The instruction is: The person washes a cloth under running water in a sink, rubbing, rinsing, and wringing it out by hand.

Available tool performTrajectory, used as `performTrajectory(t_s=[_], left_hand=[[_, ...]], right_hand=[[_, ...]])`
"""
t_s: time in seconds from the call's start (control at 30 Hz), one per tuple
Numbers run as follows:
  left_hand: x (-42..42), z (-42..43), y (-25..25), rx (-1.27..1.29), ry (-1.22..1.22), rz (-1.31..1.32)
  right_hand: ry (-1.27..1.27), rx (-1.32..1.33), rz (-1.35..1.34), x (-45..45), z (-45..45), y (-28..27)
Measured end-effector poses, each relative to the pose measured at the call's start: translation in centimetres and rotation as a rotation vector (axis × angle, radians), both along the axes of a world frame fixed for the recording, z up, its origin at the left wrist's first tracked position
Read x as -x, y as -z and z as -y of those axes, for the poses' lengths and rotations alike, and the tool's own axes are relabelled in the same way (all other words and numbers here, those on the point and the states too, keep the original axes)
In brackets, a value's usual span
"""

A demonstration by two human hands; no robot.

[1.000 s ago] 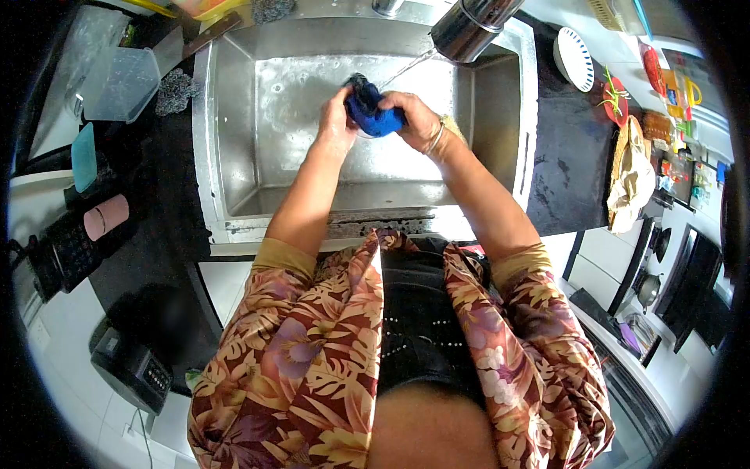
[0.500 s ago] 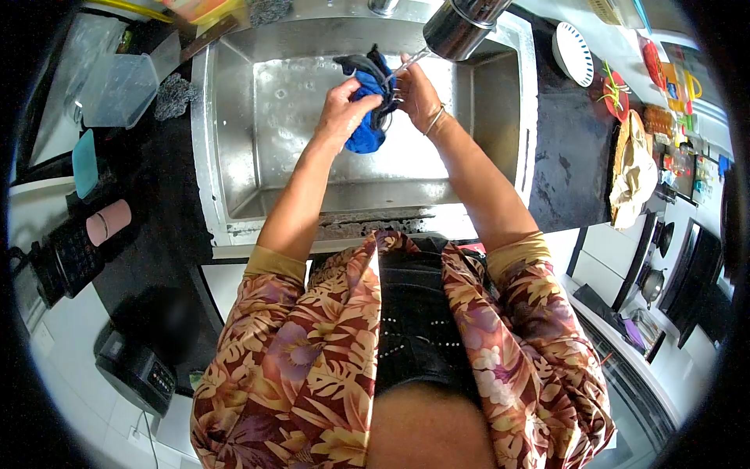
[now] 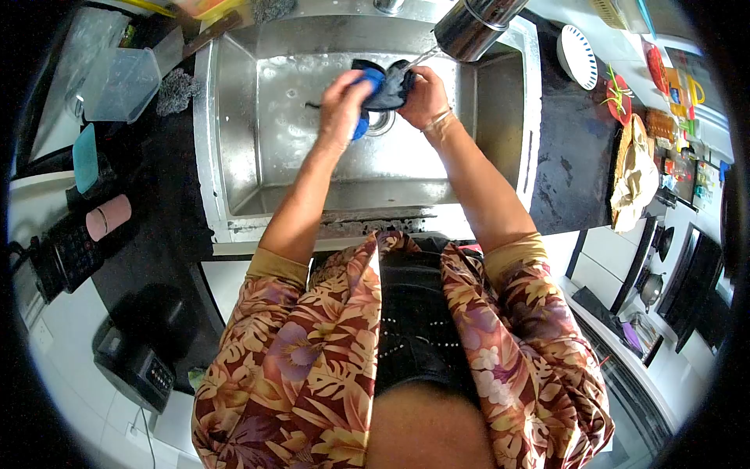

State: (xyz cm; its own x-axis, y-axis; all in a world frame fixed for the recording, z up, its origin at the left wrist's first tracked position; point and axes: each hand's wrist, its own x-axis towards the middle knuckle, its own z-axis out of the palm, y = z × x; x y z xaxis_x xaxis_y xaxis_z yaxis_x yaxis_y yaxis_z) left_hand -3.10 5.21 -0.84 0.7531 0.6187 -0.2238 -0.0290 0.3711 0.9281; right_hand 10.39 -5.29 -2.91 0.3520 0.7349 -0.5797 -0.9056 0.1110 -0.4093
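Note:
A wet blue-and-black cloth (image 3: 388, 92) is stretched between my two hands above the sink basin (image 3: 293, 148). My left hand (image 3: 342, 103) is closed on its blue part, and a bit of blue hangs below the fingers; this hand is slightly blurred. On the other side, my right hand (image 3: 426, 99) grips the black part by its edge, with some fingers hidden behind the cloth. Water runs from the dark, shiny faucet (image 3: 473, 31) onto the black part. Just under the cloth, the round drain (image 3: 380, 123) partly shows.
Left of the sink are a grey mesh scrubber (image 3: 176, 92), a clear plastic container (image 3: 123, 84) and a pink cup (image 3: 109, 217). To the right stand a white bowl with blue marks (image 3: 576, 56) and a red dish (image 3: 618, 100). A beige cloth (image 3: 634, 176) lies at the counter's right end.
The cloth has been turned and spread sideways, so more black faces up under the water. Both hands have shifted slightly, and the drain has come into sight.

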Motion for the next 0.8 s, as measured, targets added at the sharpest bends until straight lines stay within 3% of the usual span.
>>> performTrajectory(t_s=[0.1,0.13,0.17,0.23,0.27,0.4,0.43,0.53,0.57,0.63,0.7,0.8], left_hand=[[-1.2,3.0,-2.4,-0.683,0.240,-0.181],[-2.0,3.6,-1.6,-0.729,0.134,-0.255],[-2.8,2.8,-0.8,-0.656,0.056,-0.472],[-3.8,-0.2,3.9,-0.558,-0.030,-0.452],[-4.3,-0.1,4.1,-0.684,-0.092,-0.604],[-4.5,0.1,3.4,-0.524,-0.056,-0.327],[-4.0,1.0,1.9,-0.512,-0.005,-0.345],[-2.7,5.1,-1.2,-0.806,0.172,-0.320],[-3.0,5.1,-0.2,-0.729,0.066,-0.457],[-3.8,1.8,3.2,-0.592,0.036,-0.657],[-3.6,0.2,3.7,-0.669,0.038,-0.621],[-4.2,0.8,3.0,-0.629,-0.119,-0.568]], right_hand=[[-0.128,0.249,0.004,-0.3,-1.0,2.2],[0.061,0.409,0.249,2.1,-2.3,-0.3],[0.069,0.338,0.138,2.9,-1.9,-0.7],[0.047,0.419,0.274,3.1,-2.5,2.0],[0.069,0.452,0.323,2.9,-2.6,3.1],[0.070,0.171,-0.030,1.1,-1.7,1.8],[0.114,0.335,0.008,0.1,-1.5,2.1],[0.078,0.492,0.033,-0.8,-1.0,2.5],[0.102,0.408,0.182,0.5,-1.3,1.7],[-0.013,0.310,0.188,2.5,-2.5,-0.9],[-0.246,0.612,0.580,2.5,-4.0,-0.6],[-0.029,0.385,0.168,1.3,-3.2,0.8]])
